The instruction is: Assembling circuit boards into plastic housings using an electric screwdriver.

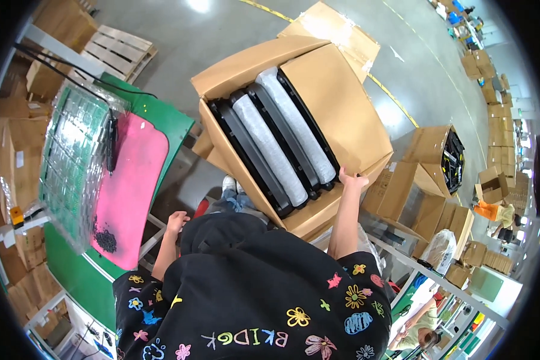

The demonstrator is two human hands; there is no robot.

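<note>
Item: large open cardboard carton [342,108], tilted, directly ahead of the person beyond the lap, on the grey floor; all places below are given relative to it.

Contents: two black trays [264,150] standing on edge side by side, each with a white wrapped bundle [294,129] beside it. Part of the interior on the carton's right is hidden under a folded-in flap.

Progress, as judged: carton appears loaded; flaps not yet closed, no tape seen.

Right hand [353,180]: arm extended, fingers curled over the carton's near-right rim, gripping the cardboard edge.

Left hand [177,222]: below and left of the carton, arm hanging low by the knee, loosely closed; whether it holds anything cannot be told.

Left of carton: green table [162,120] bearing a pink mat [129,186] and a clear tray of green boards [72,156]. Right of carton: smaller open boxes [438,156].
</note>
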